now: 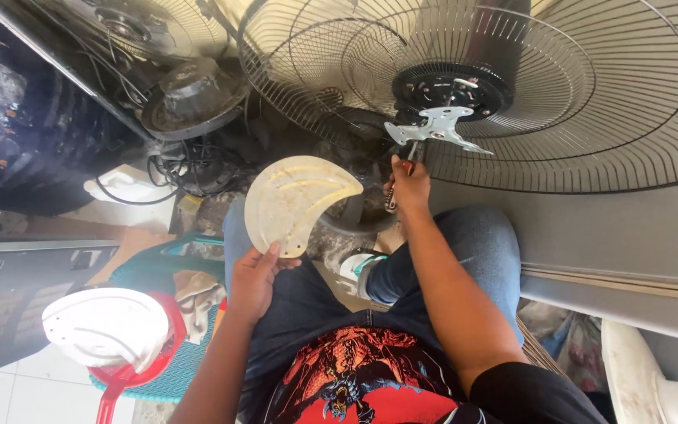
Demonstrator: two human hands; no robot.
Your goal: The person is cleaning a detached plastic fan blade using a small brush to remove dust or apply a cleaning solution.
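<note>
Blade (298, 200), cream and crescent-shaped, is rising at 12 o'clock from the left hand (254, 279) pinching its base. Right hand (410, 188) is gripping a screwdriver (409, 155) under the bracket (437, 126), at the blade's 3 o'clock.

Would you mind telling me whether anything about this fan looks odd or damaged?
The wire fan guard holds only a bare metal hub bracket; a yellowed, stained fan blade is off, in the left hand.

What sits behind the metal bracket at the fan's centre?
Behind the metal bracket is the black round hub inside the wire guard. The bracket covers the hub's lower part.
</note>
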